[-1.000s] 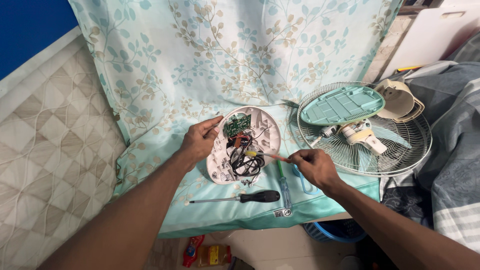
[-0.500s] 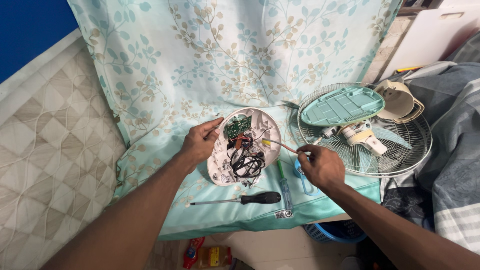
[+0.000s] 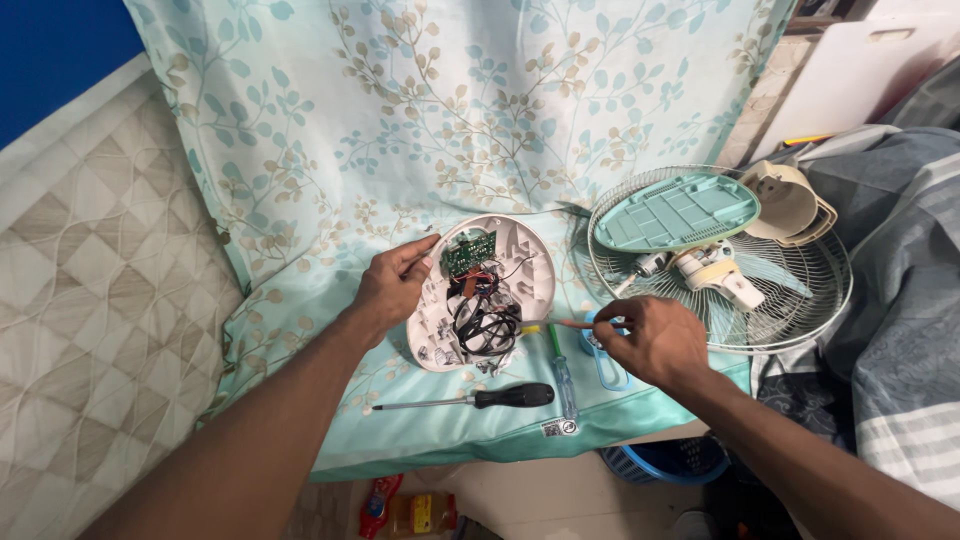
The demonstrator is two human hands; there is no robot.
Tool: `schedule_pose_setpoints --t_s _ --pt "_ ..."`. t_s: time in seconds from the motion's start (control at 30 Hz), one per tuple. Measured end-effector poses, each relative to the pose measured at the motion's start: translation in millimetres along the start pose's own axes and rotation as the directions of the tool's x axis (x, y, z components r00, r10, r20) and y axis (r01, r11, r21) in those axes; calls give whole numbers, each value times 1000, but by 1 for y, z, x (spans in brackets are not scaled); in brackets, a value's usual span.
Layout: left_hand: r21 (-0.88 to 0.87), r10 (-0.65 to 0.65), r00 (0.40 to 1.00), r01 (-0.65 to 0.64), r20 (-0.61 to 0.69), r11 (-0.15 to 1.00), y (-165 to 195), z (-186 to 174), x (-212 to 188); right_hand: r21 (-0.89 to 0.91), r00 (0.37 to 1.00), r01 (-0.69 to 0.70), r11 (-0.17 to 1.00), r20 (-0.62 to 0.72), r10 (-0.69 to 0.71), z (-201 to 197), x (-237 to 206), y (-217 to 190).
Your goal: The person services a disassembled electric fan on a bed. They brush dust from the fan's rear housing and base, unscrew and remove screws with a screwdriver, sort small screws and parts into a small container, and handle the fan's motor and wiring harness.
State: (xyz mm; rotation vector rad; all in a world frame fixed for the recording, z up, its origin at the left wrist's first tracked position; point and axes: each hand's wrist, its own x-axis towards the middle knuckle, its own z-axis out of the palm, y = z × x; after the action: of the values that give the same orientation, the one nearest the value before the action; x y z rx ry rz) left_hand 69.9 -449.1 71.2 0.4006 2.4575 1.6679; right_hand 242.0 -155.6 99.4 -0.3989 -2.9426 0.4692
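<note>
- Head view, looking down: the left hand point(image 3: 392, 285) sits at centre frame, fingers curled over the upper left rim of the open fan base point(image 3: 483, 293), thumb and fingers pinching that edge to steady it.
- That fan base is a white oval shell lying open side up just left of centre, on the leaf-patterned cloth point(image 3: 420, 130).
- Inside it, a small green circuit board point(image 3: 468, 254) shows near the top, with a tangle of black wires point(image 3: 482, 325) below it.
- The right hand point(image 3: 650, 340) is right of centre, fingers closed around a thin tool point(image 3: 560, 324) whose tip points left at the lower right rim of the shell; whether the tip touches the shell is unclear.
- A black-handled screwdriver point(image 3: 470, 399) lies flat on the cloth below the shell, apart from both hands.
- A green-handled screwdriver point(image 3: 562, 372) lies just beside it, pointing up toward the shell.
- At right of frame, a wire fan guard point(image 3: 800, 300) lies flat with a pale green cover point(image 3: 675, 212) and the fan motor point(image 3: 705, 270) resting on it.
- A quilted mattress point(image 3: 90, 280) fills the left side.
</note>
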Motion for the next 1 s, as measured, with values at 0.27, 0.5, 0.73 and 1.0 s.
schedule_pose_setpoints --t_s 0.27,0.5,0.73,1.0 --pt "-13 12 1000 -13 -15 1000 -3 1 -3 74 991 49 996 -127 -39 17 0 5" --pt "-19 5 1000 -6 -17 1000 0 3 -7 15 976 172 985 -141 -168 30 15 -13" --pt "-26 6 1000 -7 -26 1000 -1 4 -7 -109 968 244 964 -38 -249 14 24 -26" --pt "-18 7 999 -7 -36 1000 -1 7 -9 -53 993 90 995 -67 -94 -9 18 -6"
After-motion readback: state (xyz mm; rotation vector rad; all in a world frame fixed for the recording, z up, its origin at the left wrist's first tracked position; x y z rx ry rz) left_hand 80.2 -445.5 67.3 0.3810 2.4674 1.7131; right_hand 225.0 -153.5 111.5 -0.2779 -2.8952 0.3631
